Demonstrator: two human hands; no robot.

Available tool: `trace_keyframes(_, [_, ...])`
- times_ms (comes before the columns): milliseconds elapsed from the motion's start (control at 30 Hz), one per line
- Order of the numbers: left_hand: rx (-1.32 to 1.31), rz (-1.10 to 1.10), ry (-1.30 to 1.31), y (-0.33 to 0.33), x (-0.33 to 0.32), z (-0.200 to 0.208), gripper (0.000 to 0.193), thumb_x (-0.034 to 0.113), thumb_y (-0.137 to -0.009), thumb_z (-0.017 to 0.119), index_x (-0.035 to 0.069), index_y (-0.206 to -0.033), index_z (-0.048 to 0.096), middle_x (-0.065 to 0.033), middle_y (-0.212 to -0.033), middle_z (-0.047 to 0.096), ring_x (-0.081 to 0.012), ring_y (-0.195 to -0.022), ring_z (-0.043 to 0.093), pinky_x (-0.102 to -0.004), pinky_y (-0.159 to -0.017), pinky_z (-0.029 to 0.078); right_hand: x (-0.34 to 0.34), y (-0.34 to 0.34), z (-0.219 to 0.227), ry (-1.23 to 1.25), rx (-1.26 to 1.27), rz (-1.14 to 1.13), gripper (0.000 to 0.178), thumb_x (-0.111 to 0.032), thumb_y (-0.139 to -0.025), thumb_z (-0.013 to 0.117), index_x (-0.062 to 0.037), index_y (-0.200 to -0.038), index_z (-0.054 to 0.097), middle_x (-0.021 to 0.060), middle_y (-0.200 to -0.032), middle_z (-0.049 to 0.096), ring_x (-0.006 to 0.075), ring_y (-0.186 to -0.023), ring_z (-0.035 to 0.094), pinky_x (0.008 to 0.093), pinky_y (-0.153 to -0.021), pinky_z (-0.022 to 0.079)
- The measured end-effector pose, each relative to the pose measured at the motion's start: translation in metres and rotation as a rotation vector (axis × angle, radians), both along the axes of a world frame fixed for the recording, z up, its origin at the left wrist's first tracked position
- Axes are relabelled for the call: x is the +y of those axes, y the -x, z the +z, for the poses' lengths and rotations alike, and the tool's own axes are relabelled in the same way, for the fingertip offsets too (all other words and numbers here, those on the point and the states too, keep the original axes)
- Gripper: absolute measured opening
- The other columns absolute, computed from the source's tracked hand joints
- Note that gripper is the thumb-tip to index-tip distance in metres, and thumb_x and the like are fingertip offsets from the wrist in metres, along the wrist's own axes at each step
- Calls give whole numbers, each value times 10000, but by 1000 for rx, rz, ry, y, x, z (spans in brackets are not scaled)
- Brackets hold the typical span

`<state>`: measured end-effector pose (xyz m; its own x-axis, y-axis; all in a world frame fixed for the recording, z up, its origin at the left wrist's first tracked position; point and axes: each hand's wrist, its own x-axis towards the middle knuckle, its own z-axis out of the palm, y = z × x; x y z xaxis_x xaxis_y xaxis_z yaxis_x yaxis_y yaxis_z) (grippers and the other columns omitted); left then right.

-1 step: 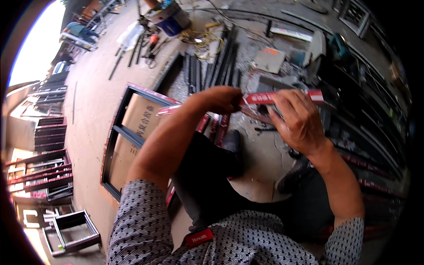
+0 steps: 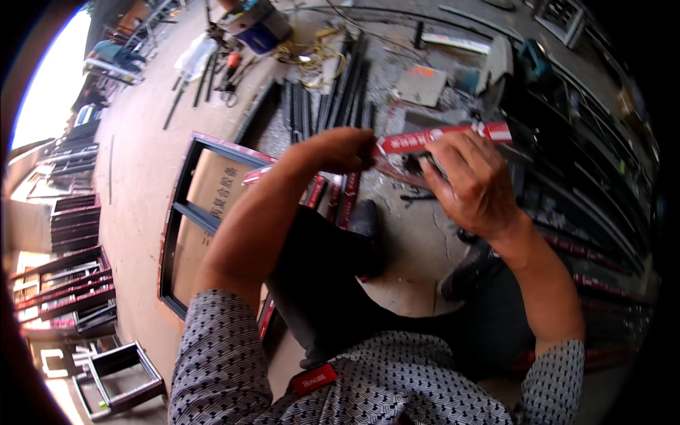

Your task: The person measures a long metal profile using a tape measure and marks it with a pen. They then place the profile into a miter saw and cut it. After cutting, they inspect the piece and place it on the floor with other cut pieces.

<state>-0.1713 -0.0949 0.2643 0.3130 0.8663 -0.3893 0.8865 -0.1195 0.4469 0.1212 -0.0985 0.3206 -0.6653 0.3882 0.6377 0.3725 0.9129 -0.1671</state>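
A long metal profile with red and white protective film [image 2: 407, 142] lies crosswise before me, above my feet. Near its left end my left hand [image 2: 343, 149] is closed around it, fingers mostly turned out of sight. My right hand [image 2: 471, 177] curls over the profile nearer its right end, thumb below and fingers on top. Something small and shiny by the right thumb is too unclear to name. Under my left forearm stands a dark rectangular frame [image 2: 195, 216] with a brown cardboard sheet [image 2: 225, 177] behind its bars.
Several dark profiles [image 2: 336, 92] lie bundled on the floor ahead, beside a tangled yellow cord [image 2: 312, 57] and a blue bucket [image 2: 262, 32]. A machine with a teal part [image 2: 533, 60] stands at the right. Finished-looking frames [image 2: 71, 283] stack up at the far left.
The whole view has shifted slightly, so most things sit a little further left and higher. Both hands keep their hold on the profile, which tilts up slightly more toward its right end.
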Motion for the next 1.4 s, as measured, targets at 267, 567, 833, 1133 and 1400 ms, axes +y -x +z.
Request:
trace_keyframes(267, [-30, 64, -277, -18, 0, 19, 444, 368, -962, 756, 0, -1089, 544, -196, -796, 662, -362, -733, 649, -461, -718, 508, 13, -16, -12, 580, -32, -188, 490, -468, -963, 707, 16, -897, 668, 176, -734, 707, 347, -714, 731, 431, -694, 579])
trace_keyframes(567, [-14, 71, -523, -52, 9, 26, 502, 454, -932, 760, 19, -1067, 549, -219, -914, 692, -433, -883, 693, -493, -772, 550, 31, 6, -7, 639, 524, -158, 470, -491, -991, 681, -35, -888, 732, 119, -728, 724, 289, -704, 739, 383, -675, 573])
trace_keyframes(833, [-45, 47, -670, -71, 12, 38, 784, 553, -843, 825, -12, -1305, 538, -227, -1167, 653, -407, -1118, 655, -472, -945, 531, 40, 9, 24, 270, 557, -84, 211, -200, -990, 669, -2, -917, 674, 175, -751, 699, 366, -697, 700, 434, -633, 527])
trace_keyframes(1133, [-26, -16, -560, -53, 13, 24, 827, 584, -901, 754, 80, -1507, 500, -206, -1383, 586, -358, -1318, 588, -478, -1095, 484, 56, -18, 71, 311, 422, -110, 276, -259, -980, 645, 12, -960, 695, 198, -769, 697, 357, -703, 693, 415, -680, 526])
trace_keyframes(1400, [-61, -49, -511, -47, 17, 18, 725, 600, -923, 722, 51, -1385, 617, -167, -1346, 611, -330, -1239, 633, -461, -1025, 527, 78, -37, 83, 245, 284, -215, 343, -303, -971, 637, 34, -928, 685, 183, -720, 674, 261, -647, 660, 398, -664, 518])
